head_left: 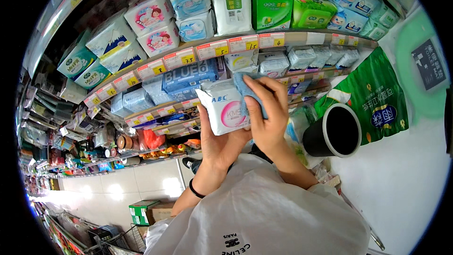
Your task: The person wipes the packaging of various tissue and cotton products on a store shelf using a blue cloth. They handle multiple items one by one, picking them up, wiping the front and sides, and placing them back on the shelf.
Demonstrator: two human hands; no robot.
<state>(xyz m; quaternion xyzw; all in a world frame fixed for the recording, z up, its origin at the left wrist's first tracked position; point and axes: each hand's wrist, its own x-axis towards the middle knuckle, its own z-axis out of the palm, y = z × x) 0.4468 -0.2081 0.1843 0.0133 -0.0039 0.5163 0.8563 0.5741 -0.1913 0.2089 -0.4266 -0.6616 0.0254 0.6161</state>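
Observation:
A white ABC sanitary-pad pack (228, 108) with a pink ring on its front is held up before the shelves. From below and the side, the thumb and fingers of my left hand (221, 145) grip it. In my right hand (270, 109) is a folded blue cloth (260, 79), pressed against the pack's right side and covering part of its front. Similar white packs (273, 64) stand on the shelf just behind. A black band (195, 188) circles my left wrist.
Tissue and wipes packs (231, 7) fill the upper shelf, above a rail of price tags (212, 49). To the right are a black bin (315, 141), a green toilet-paper bag (375, 102) and a white wall (400, 184). Boxes (143, 212) and a wire basket (132, 239) sit on the floor lower left.

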